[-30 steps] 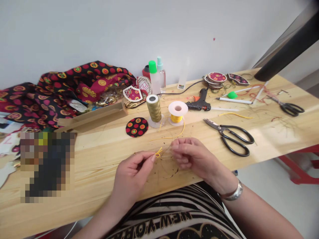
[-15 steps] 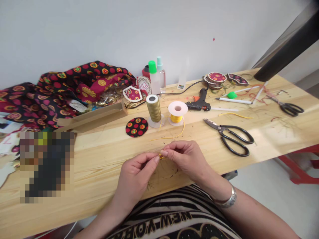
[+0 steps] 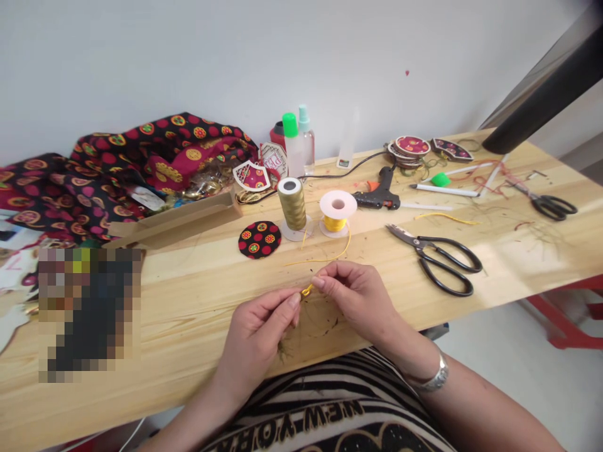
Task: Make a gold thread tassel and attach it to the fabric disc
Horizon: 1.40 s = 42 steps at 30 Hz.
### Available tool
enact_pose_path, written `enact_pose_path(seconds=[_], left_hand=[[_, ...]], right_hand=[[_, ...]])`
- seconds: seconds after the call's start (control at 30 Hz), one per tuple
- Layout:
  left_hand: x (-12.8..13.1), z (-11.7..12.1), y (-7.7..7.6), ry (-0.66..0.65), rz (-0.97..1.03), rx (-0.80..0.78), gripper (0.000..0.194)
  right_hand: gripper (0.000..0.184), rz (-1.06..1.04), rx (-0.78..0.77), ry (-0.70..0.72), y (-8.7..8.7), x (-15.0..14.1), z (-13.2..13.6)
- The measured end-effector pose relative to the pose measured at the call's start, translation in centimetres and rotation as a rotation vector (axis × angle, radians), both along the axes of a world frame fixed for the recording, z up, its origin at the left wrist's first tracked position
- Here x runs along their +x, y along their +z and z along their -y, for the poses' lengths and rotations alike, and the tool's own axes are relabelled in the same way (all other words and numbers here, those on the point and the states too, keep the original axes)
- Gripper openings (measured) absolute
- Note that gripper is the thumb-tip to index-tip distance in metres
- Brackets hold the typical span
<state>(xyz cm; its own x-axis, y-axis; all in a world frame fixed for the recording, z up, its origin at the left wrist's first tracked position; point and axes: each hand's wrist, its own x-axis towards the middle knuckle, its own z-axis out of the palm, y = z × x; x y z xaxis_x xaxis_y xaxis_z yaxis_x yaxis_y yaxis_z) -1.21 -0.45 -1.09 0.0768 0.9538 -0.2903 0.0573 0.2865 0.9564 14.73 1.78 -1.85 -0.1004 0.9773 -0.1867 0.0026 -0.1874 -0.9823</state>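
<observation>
A short looped yellow cord (image 3: 306, 290) is stretched between my two hands, just above the near part of the table. My left hand (image 3: 264, 320) pinches its lower left end between thumb and forefinger. The upper right end is pinched by my right hand (image 3: 353, 290). Beyond my hands stand a spool of yellow cord (image 3: 335, 223), with a strand trailing from it, and a cone of olive thread (image 3: 294, 210). A round patterned fabric disc (image 3: 259, 240) lies to their left. The fingertips partly hide the cord's ends.
Large black-handled scissors (image 3: 438, 257) lie to the right, with a glue gun (image 3: 379, 191) behind them. Smaller scissors (image 3: 549, 202) are farther right. Patterned cloth (image 3: 164, 144) and a cardboard tray (image 3: 179, 223) occupy the left. Bottles (image 3: 296, 147) stand by the wall.
My right fingers have moved slightly up and right, away from my left fingertips. More of the yellow cord loop now shows between the hands.
</observation>
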Motion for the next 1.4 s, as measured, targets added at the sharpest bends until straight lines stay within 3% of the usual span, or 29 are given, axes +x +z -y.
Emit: enact_pose_path(seconds=[0.53,0.77,0.93,1.4], left_hand=[[-0.2,0.0,0.1,-0.075,-0.135,0.008,0.017],[-0.7,0.0,-0.8,-0.082,-0.044,-0.001,0.014],[-0.6,0.1,-1.0,-0.077,0.046,0.031,0.021],[-0.4,-0.2,-0.6,-0.043,-0.061,-0.015,0.013]], right_hand=[[0.016,0.126,0.135,-0.022,-0.5,0.2,0.0],[0.015,0.139,0.169,-0.024,-0.4,0.4,0.0],[0.016,0.130,0.169,-0.004,-0.1,0.3,0.0],[0.015,0.117,0.173,-0.016,-0.4,0.3,0.0]])
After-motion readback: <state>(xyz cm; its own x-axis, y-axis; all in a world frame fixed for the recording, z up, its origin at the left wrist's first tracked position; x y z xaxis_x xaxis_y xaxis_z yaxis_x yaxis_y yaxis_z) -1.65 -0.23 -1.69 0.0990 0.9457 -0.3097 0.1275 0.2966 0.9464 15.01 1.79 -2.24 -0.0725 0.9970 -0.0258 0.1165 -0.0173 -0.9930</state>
